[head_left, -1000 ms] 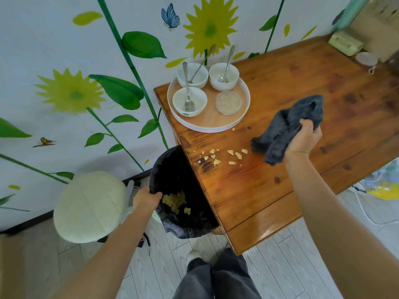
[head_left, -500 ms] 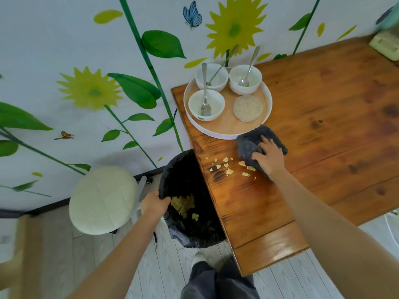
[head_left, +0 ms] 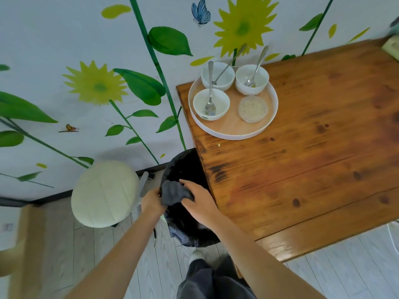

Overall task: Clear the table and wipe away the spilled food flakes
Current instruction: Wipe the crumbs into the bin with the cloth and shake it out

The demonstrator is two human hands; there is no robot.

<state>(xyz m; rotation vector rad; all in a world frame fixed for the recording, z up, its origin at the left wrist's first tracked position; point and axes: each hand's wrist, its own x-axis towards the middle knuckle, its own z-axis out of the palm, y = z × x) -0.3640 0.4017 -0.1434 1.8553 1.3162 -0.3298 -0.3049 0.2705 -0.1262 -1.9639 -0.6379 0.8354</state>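
Right hand (head_left: pixel 197 198) fingers clutch cloth (head_left: pixel 172 192) over bin (head_left: pixel 185 169); left hand (head_left: pixel 152 201) grips rim. Shake low; one flake (head_left: pixel 219 145) remains on bench (head_left: pixel 302 169) beyond fingers.

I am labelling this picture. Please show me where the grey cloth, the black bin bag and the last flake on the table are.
grey cloth (head_left: pixel 172 192): head view, middle of the bunched fabric.
black bin bag (head_left: pixel 185 167): head view, inner far wall.
last flake (head_left: pixel 219 145): head view, the whole small crumb.
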